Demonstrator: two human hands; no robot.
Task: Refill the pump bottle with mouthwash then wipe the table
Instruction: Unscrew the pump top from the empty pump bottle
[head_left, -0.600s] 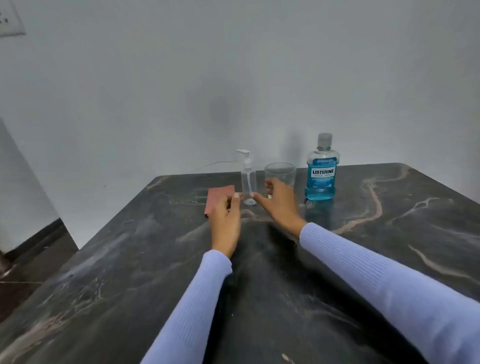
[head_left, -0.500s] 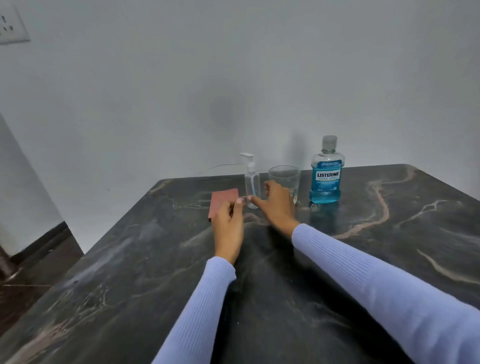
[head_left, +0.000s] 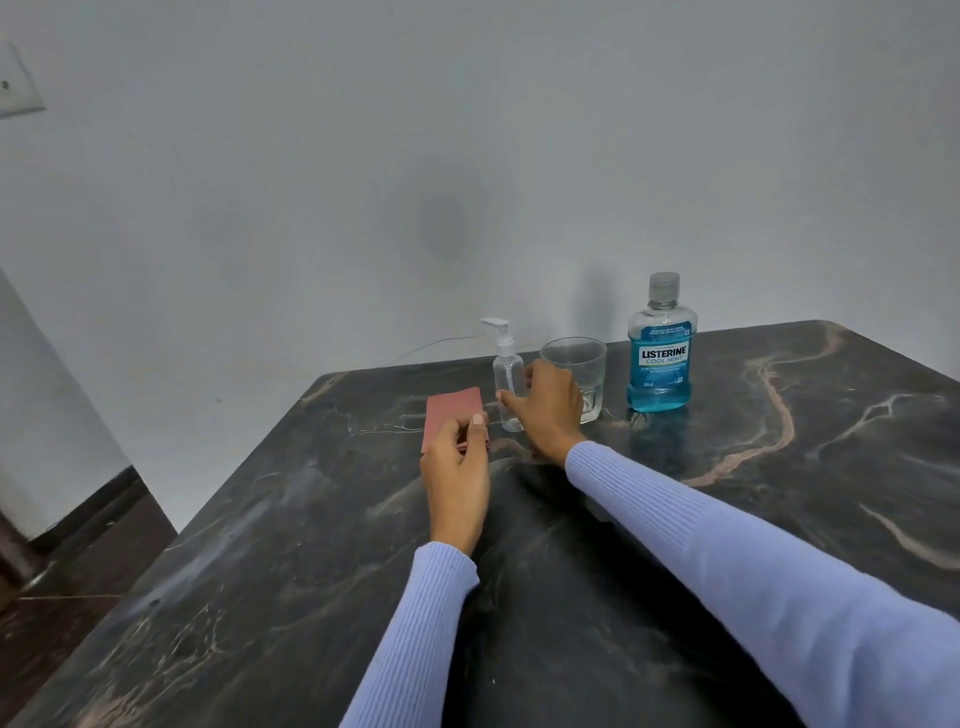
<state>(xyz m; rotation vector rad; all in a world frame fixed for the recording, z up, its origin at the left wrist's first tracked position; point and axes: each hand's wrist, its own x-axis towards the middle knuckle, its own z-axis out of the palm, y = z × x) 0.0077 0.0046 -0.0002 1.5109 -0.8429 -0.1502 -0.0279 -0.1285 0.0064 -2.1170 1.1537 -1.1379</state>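
Note:
A small clear pump bottle (head_left: 506, 376) with a white pump stands near the far edge of the dark marble table (head_left: 571, 597). A blue Listerine mouthwash bottle (head_left: 660, 358), capped, stands to its right. A folded pink cloth (head_left: 451, 410) lies left of the pump bottle. My left hand (head_left: 457, 483) has its curled fingers and thumb pinched on the cloth's near right corner. My right hand (head_left: 550, 405) sits between the pump bottle and a glass; its thumb reaches the bottle's side and its fingers are spread, closed on nothing.
An empty clear glass (head_left: 576, 371) stands between the two bottles, partly hidden behind my right hand. A grey wall rises just behind the table. The table's left edge drops to a dark floor (head_left: 67, 582).
My left hand has shifted left onto the pink cloth. My right hand has edged forward between the pump bottle and the glass. The view has tilted slightly upward.

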